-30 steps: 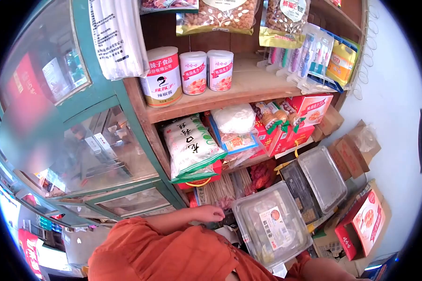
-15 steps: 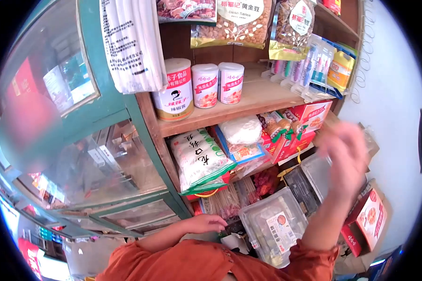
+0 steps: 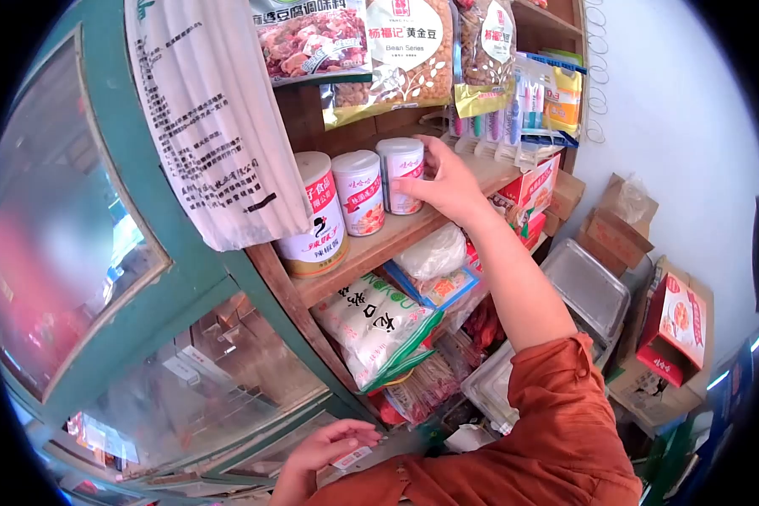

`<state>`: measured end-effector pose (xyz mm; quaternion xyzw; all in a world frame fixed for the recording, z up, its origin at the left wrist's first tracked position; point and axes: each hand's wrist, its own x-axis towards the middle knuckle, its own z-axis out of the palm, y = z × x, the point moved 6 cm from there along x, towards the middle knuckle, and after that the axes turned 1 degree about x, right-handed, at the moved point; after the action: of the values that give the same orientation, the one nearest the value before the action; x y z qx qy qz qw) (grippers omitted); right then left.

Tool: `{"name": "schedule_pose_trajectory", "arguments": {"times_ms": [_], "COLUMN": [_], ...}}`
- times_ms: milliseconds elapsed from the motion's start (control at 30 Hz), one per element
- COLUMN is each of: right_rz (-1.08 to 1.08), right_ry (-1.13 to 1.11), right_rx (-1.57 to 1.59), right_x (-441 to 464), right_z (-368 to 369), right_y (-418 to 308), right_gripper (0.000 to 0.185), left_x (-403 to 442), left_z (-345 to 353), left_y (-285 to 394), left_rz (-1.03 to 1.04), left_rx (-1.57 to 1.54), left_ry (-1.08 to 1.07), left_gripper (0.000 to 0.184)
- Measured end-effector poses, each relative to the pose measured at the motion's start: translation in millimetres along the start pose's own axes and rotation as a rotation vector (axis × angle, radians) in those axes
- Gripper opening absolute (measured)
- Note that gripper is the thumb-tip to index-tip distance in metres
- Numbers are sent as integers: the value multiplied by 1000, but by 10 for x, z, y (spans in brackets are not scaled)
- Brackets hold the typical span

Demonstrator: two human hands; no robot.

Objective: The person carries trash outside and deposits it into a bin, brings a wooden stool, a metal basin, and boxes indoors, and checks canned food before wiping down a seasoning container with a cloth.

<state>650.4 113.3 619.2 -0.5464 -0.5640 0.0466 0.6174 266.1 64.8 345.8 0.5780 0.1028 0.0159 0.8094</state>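
Can point(image 3: 402, 163), long axis upright on the shelf point(image 3: 371, 253), in the right hand's point(image 3: 451, 185) grip

It stands right of the big can point(image 3: 316, 215) and its twin point(image 3: 361, 190), left of the fingers that curl round its side. The left hand point(image 3: 333, 447), near and well apart, is loosely bent; whether it holds the white slip point(image 3: 352, 458) I cannot tell.

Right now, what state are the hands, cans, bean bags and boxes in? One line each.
Right hand: gripping the right small can, thumb across its front
Left hand: fingers loosely curled, hold unclear
Right small can: upright, in the grip
Left small can: upright
Large can: upright, partly hidden
Large bean bag: hanging
Small bean bag: hanging
Red box: open
Brown carton: open
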Motion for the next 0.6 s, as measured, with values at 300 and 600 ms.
{"name": "schedule_pose_trajectory", "arguments": {"times_ms": [300, 600], "right_rz": [-115, -287], "right_ry": [-71, -353], "right_rx": [331, 169], "right_x": [-1200, -1611], "right_z": [66, 389], "right_y": [-703, -968], "right_gripper": [74, 71], "left_x": [140, 690], "left_z": [502, 807], "left_y": [1189, 1539], "left_rz": [180, 600], "left_rx": [179, 249], "left_ry": [-137, 536], "left_gripper": [49, 86]}}
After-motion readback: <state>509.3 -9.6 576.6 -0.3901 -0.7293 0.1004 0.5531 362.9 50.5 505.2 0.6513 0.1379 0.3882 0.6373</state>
